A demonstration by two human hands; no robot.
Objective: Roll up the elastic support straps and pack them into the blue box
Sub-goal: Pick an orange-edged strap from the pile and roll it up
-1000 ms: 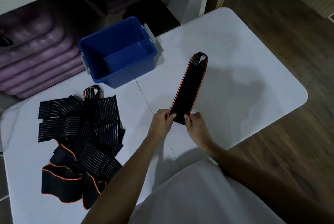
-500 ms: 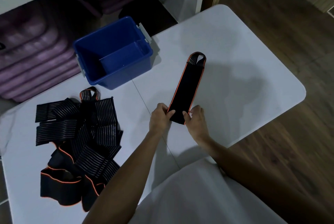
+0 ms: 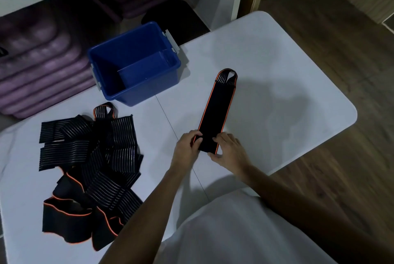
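A black elastic strap with orange edging [image 3: 216,112] lies flat and stretched out on the white table [image 3: 277,84], its loop end pointing away from me. My left hand [image 3: 187,146] pinches the near end's left corner. My right hand [image 3: 230,150] holds the right corner, thumb under the edge. The near end looks slightly turned over. The blue box [image 3: 136,93] stands open at the back of the table with nothing in it. A tangled pile of several more black straps [image 3: 89,161] lies on the left.
The table's rounded right edge drops to a wooden floor [image 3: 341,157]. Behind the box a shelf holds stacked purple mats [image 3: 38,67], and a dark stool seat [image 3: 174,18] sits by the table's far edge.
My hands have crept forward a little along the strap, and its near end has shortened slightly. The view has shifted a bit; box and pile have not moved.
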